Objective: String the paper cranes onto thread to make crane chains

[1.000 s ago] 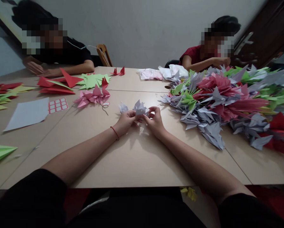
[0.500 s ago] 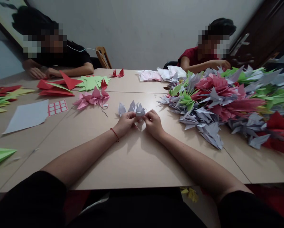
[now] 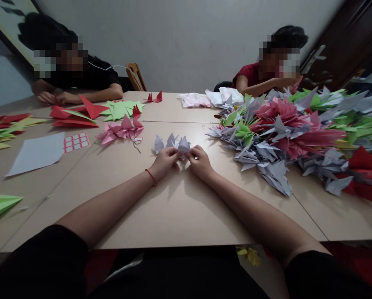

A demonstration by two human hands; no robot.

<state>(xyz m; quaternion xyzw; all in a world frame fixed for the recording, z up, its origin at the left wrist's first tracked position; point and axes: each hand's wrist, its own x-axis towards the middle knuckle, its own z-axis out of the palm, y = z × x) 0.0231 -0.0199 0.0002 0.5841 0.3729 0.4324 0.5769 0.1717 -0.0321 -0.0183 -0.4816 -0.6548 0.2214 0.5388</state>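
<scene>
Over the middle of the table my left hand (image 3: 165, 162) and my right hand (image 3: 201, 163) meet at a light grey-purple folded paper crane (image 3: 184, 145). Fingertips of both hands pinch its lower part, which they partly hide. Just left of it, more paper cranes (image 3: 159, 144) of the same colour rest on the table, behind my left fingers. Whether these are strung to the held one I cannot tell. Farther left lies a cluster of pink paper cranes (image 3: 120, 131) with a dark string (image 3: 137, 146) trailing from it.
A big heap of coloured paper cranes (image 3: 285, 124) covers the right side. White sheet (image 3: 36, 153), red-bordered label sheet (image 3: 76, 142) and red folded paper (image 3: 75, 116) lie left. Two people sit across the table (image 3: 173, 216); plastic packets (image 3: 195, 100) lie at the back.
My hands stay nearly in place, shifting the held crane only slightly. The person at the far right has raised a hand towards their face, with something pink in it.
</scene>
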